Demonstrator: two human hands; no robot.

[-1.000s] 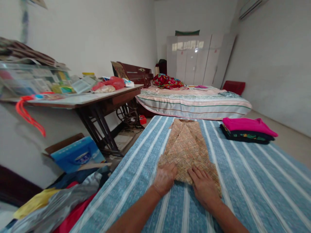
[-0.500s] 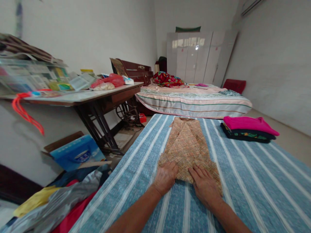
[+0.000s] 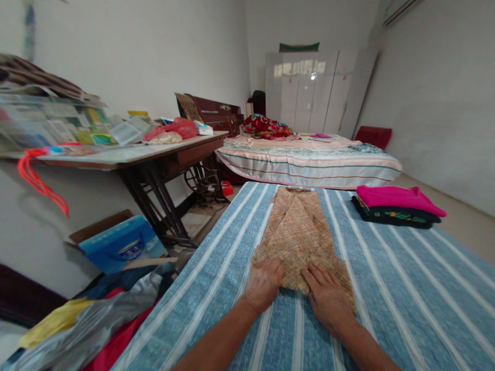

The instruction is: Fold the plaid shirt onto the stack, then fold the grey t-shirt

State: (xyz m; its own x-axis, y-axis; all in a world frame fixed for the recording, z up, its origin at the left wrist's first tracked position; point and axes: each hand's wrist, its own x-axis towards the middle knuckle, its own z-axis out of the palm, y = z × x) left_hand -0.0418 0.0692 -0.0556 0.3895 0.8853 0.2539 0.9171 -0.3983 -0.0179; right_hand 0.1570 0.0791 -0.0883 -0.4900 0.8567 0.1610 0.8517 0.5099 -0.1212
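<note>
A tan checked shirt [image 3: 297,232] lies folded lengthwise on the striped bedcover, its collar end away from me and its near end turned up into a wide band. My left hand [image 3: 266,282] is closed on the left part of this near end, fingers bent over the cloth and thumb hidden. On the right part rests my right hand [image 3: 327,296], its fingers stretched out and slightly apart on the fabric. A stack of folded clothes [image 3: 398,206], bright pink on top and dark below, sits at the far right of the bed.
The blue bedcover [image 3: 209,319] has white stripes. Loose clothes [image 3: 88,324] are heaped at the lower left beside a blue box [image 3: 126,245]. A sewing machine table [image 3: 174,149] stands left, loaded with small things. A second bed [image 3: 309,159] and wardrobe [image 3: 305,93] are behind.
Hardly anything differs. Both hands stay at the near end of the shirt, and the right hand has shifted very slightly to the right with the cloth under it.
</note>
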